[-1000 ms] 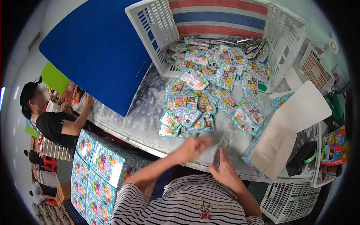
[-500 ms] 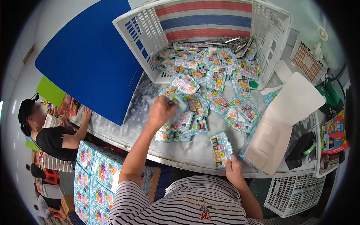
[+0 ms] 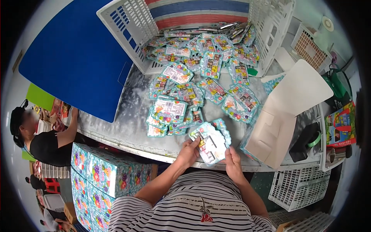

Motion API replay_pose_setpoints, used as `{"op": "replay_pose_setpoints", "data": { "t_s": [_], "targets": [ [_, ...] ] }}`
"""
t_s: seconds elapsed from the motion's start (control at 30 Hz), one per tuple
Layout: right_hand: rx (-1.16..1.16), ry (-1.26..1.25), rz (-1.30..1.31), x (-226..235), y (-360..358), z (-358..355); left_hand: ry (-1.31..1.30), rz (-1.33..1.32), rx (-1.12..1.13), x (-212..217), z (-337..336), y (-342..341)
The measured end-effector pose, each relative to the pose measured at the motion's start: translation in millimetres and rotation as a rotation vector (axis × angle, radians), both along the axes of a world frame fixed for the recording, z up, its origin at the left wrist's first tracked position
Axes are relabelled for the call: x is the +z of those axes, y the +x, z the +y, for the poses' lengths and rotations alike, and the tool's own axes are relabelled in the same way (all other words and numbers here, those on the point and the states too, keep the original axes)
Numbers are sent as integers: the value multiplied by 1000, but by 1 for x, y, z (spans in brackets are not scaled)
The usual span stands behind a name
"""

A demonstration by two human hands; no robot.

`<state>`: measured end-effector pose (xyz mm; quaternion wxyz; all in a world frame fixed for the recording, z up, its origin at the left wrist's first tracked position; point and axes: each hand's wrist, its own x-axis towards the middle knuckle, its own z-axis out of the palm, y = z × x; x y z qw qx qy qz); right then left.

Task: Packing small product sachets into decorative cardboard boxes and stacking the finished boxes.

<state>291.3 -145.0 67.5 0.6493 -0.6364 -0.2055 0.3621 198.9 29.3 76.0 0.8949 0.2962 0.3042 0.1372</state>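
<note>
Closest in is the person's striped shirt [image 3: 177, 207], with a red flower on its front, and just beyond it both hands are raised over the near edge of the bench, one at each side of a small fanned batch of packets [image 3: 211, 144]. The left hand [image 3: 188, 153] pinches the batch along its left edge and the right hand [image 3: 233, 161] grips it at the lower right, so the batch lies between the hands, its top face pale with glare and scalloped edges of other packets showing behind. To the left of the left forearm stand stacked fruit-printed boxes [image 3: 101, 174], beside the bench. Past the held batch, on the grey bench [image 3: 133, 94], a loose stack of packets [image 3: 169, 111] sits ahead of the left hand, while an open carton [image 3: 276, 133], pale inside with its flap up, stands to the right of the right hand, near a black tape dispenser [image 3: 303, 144]. Farther off, more packets [image 3: 210, 65] spread from the mouth of a white slatted crate [image 3: 137, 21] lying on its side, where others are heaped before a red, white and blue striped panel [image 3: 205, 13]. A large blue board [image 3: 73, 58] is left of the crate, and beyond the boxes a co-worker in black [image 3: 42, 139] reaches toward the bench
</note>
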Motion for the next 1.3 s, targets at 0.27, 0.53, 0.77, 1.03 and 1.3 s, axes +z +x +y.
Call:
{"op": "replay_pose_setpoints", "data": {
  "t_s": [0.27,0.53,0.77,1.03,1.3],
  "targets": [
    [-115,-250,-746,23,-3,-11,680,370,-305,18,2,-13],
    [-2,-324,-846,31,11,-20,2152,583,-362,27,142,-27],
    [182,-233,-841,39,13,-26,2312,368,-152,39,170,-33],
    [289,-138,-913,43,4,-11,1833,205,-431,95,73,3],
    [76,-18,-1088,28,7,-7,1554,-84,-972,62,35,5]
  ]
}}
